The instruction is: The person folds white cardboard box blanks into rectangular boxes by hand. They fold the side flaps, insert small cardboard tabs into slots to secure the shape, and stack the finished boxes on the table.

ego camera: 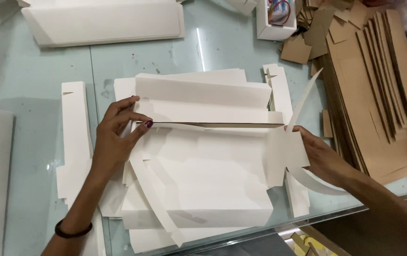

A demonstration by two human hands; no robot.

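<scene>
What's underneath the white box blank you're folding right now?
Under the white die-cut cardboard box blank lies a stack of similar white flat blanks, edges poking out at the front and left, on the pale green glass table. How many is hidden.

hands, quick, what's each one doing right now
Left hand: pinching the white card panel's folded edge.
Right hand: gripping its end flap.

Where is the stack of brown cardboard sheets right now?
In the head view, the stack of brown cardboard sheets lies at the right edge of the glass table, beyond the right hand and beside the white box blank being folded.
</scene>
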